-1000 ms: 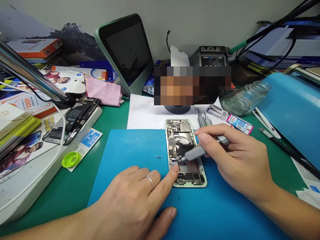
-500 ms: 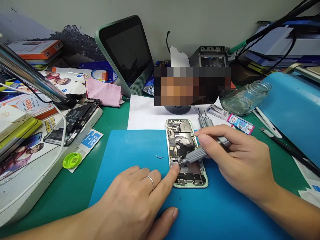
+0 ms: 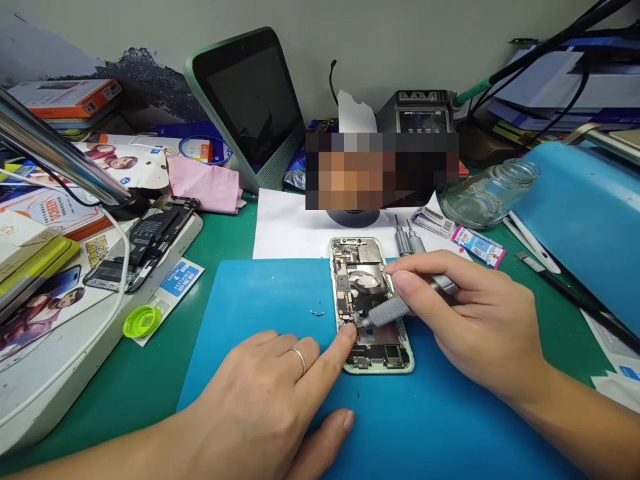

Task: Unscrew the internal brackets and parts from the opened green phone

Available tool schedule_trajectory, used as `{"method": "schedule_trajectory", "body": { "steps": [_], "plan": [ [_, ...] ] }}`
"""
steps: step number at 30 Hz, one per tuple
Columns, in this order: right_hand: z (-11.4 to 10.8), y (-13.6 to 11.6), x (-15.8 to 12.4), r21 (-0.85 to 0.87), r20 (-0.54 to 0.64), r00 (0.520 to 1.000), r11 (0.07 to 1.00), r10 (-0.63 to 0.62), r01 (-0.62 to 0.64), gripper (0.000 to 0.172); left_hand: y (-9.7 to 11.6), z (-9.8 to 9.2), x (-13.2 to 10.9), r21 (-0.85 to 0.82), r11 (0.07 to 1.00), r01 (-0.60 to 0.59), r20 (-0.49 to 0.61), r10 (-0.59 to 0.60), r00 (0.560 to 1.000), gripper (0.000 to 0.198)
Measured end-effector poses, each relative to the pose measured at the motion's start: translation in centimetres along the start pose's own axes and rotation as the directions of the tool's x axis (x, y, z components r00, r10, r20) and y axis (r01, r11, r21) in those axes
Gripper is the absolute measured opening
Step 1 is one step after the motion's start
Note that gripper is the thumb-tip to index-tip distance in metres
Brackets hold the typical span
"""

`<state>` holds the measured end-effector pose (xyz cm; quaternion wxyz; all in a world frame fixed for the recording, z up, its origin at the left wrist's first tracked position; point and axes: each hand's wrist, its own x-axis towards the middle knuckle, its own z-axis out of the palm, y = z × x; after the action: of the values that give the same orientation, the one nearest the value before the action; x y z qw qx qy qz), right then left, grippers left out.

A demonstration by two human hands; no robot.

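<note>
An opened phone point(image 3: 373, 362) with a pale green frame lies on the blue mat point(image 3: 260, 293), its inner boards and metal plates bare. My right hand point(image 3: 470, 313) grips a grey metal screwdriver point(image 3: 387, 311), slanted with its tip down at the phone's left side, near the lower middle. Right beside that tip, my left hand point(image 3: 270, 393) presses its stretched index finger on the phone's left edge. Its thumb rests apart on the mat and the other fingers are loosely bent, holding nothing. The fingertip hides the part under it.
Two more screwdrivers point(image 3: 401, 239) lie behind the phone. A glass jar point(image 3: 485, 193) and tweezers point(image 3: 533, 243) are at right. Tiny screws point(image 3: 317, 312) sit left of the phone. A green cap point(image 3: 143, 323) and another phone part point(image 3: 150, 243) are at left; a tilted screen point(image 3: 250, 100) stands behind.
The view has shifted slightly left. Inside the phone, the dark strip across the middle sits lower, baring more of the silver round patch. Both hands stay nearly in place.
</note>
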<state>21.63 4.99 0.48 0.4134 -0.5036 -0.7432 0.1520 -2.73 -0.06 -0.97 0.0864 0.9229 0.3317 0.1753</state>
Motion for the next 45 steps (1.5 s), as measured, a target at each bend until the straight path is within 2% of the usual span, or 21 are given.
{"method": "schedule_trajectory", "body": {
  "steps": [7,13,21,36,45],
  "plan": [
    [-0.29,-0.28,-0.23,-0.032,-0.019,0.999,0.999,-0.033,0.032,0.011,0.17,0.14,-0.03,0.048,0.999,-0.008,-0.043,0.01,0.999,0.047],
    [-0.18,-0.14,-0.27,-0.045,-0.12,0.992,0.998,0.034,-0.04,0.013,0.06,0.07,0.17,0.049,0.999,-0.01,-0.037,0.012,0.999,0.046],
    [-0.19,0.17,0.1,-0.04,-0.23,0.973,0.999,0.004,-0.013,0.008,0.21,0.0,0.1,0.057,0.998,-0.013,-0.041,0.015,0.999,0.046],
    [-0.01,0.0,0.17,-0.034,-0.112,0.993,0.999,-0.025,0.021,0.012,-0.03,0.14,-0.04,0.045,0.999,-0.009,-0.036,0.011,0.999,0.047],
    [0.08,0.1,-0.01,-0.005,-0.118,0.993,1.0,0.006,-0.006,0.013,0.03,0.2,0.05,0.023,1.0,-0.005,-0.026,0.006,1.0,0.047]
  ]
}}
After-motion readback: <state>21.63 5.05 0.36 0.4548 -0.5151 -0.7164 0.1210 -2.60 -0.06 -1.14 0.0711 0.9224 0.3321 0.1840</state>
